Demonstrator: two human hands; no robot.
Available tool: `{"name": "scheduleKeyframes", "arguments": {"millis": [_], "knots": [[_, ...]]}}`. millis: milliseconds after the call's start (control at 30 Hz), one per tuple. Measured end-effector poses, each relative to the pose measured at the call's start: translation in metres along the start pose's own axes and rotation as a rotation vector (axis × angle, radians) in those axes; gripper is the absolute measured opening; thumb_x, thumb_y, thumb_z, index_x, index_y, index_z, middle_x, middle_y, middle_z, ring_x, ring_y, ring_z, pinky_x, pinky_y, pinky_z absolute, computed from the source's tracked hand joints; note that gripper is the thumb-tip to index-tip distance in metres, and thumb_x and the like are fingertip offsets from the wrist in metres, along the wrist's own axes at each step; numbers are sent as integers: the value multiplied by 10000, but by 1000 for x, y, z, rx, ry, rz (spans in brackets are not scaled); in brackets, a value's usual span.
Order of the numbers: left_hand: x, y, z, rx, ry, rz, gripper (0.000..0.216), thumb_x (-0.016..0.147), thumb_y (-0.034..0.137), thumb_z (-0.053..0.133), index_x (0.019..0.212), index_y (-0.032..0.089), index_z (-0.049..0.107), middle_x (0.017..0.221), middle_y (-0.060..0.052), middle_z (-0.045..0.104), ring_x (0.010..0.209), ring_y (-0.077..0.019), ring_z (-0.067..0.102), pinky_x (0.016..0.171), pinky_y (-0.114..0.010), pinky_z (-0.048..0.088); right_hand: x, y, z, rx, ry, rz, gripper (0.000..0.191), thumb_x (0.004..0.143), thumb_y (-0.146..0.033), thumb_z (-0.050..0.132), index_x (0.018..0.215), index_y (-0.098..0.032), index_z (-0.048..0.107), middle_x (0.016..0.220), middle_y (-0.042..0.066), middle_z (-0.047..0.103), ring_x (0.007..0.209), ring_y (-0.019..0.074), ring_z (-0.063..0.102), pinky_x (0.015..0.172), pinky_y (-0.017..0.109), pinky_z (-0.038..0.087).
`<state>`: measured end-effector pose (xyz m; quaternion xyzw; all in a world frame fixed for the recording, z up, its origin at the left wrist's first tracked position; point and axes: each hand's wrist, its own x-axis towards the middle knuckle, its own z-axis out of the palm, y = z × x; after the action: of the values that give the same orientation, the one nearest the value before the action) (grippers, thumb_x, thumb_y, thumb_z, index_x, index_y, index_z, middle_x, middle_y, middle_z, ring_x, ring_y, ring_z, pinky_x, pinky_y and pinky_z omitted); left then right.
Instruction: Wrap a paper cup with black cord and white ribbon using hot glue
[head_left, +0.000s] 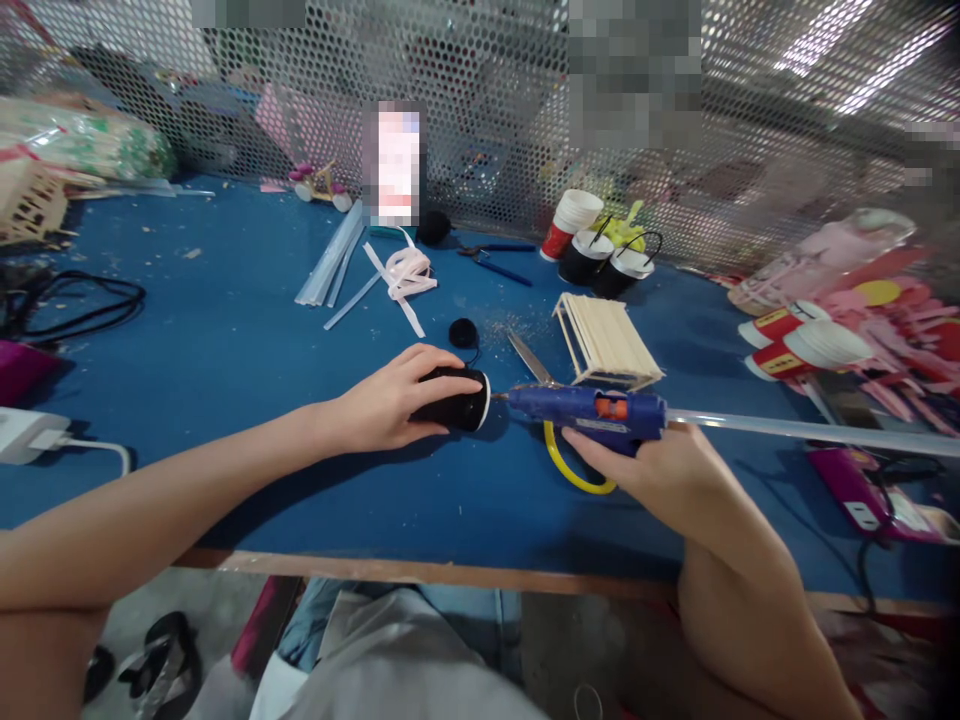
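My left hand point(401, 400) is wrapped round a black cup point(454, 402) with a white rim, which lies on its side with the rim to the right. In my right hand point(660, 470) is a blue hot glue gun point(589, 412), its nozzle at or very near the cup's rim. A long clear glue stick point(795, 430) sticks out of its back. Under the gun lie scissors point(577, 475) with yellow handles, partly hidden. Just behind the cup is a small black ball of cord point(463, 332), with a strand running toward the cup.
A small wooden stick bench point(611, 340) stands behind the glue gun. Further back are pale ribbon point(409, 275), clear glue sticks point(330, 255), blue-handled pliers point(499, 262) and black cups with cord handles point(586, 257). Paper cups point(814, 345) lie at right, near a purple power strip point(870, 495).
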<state>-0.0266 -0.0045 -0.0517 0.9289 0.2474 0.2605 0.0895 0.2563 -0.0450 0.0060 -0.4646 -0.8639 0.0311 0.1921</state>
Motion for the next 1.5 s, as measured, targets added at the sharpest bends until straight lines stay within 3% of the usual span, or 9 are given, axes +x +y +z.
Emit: {"name": "scheduleKeyframes", "arguments": {"millis": [167,367,600,767,967,1133,1200,1333,1500], "knots": [[1,2,0,8,3,10,449,820,244,592,1242,143,475,1229,-171,469,1135,-272,438,967,-447,418,-2,6,3,-29,36,13,287,817,-300,445,818,-201,714,638,77,676,594,214,637,578,341,519],[1,3,-1,22,-13,18,446,822,238,588,1246,164,471,1231,-164,472,1133,-279,438,965,-474,416,2,-9,10,100,112,176,299,797,-349,465,725,-174,696,548,64,644,499,203,616,457,302,492],[0,0,1,-17,-9,-26,459,827,266,589,1259,180,460,1233,-152,470,1143,-269,434,964,-468,413,-2,9,1,-105,-1,-108,350,867,-342,406,787,-206,719,308,-20,353,322,145,395,401,276,389],[0,0,0,-53,-1,-69,463,814,269,608,1247,179,470,1233,-150,470,1145,-263,441,969,-455,413,-3,8,-1,-126,-8,-185,356,883,-301,389,787,-216,722,350,4,395,405,175,464,485,313,429],[1,0,-1,-93,-6,-104,468,817,276,605,1253,191,460,1237,-143,469,1150,-258,446,970,-452,415,-7,5,0,-160,-30,-231,328,866,-242,411,815,-223,734,294,-28,256,377,176,438,503,319,439],[1,-1,-1,-111,-2,-114,472,814,285,609,1252,189,461,1238,-141,468,1153,-254,447,983,-447,406,-7,2,0,-151,11,-331,446,810,-61,344,818,-257,745,319,-3,327,445,192,498,574,341,444],[1,-1,-1,-120,-1,-120,475,811,291,611,1251,191,461,1238,-140,469,1155,-253,448,989,-448,401,-6,1,1,-68,-14,-283,412,811,-92,365,815,-253,744,339,7,362,458,193,499,577,344,444],[1,-3,-1,-163,8,-146,497,803,295,622,1260,197,452,1235,-135,471,1166,-250,451,998,-437,398,-3,-2,3,206,-100,47,247,811,-308,486,792,-234,721,367,-1,401,457,186,493,512,323,441],[1,-3,0,-267,57,-237,536,777,302,656,1260,198,447,1187,-108,503,1128,-222,494,983,-388,420,4,-2,-2,398,-100,364,245,745,-443,617,767,-199,637,479,-20,555,405,133,489,408,265,418]]}}
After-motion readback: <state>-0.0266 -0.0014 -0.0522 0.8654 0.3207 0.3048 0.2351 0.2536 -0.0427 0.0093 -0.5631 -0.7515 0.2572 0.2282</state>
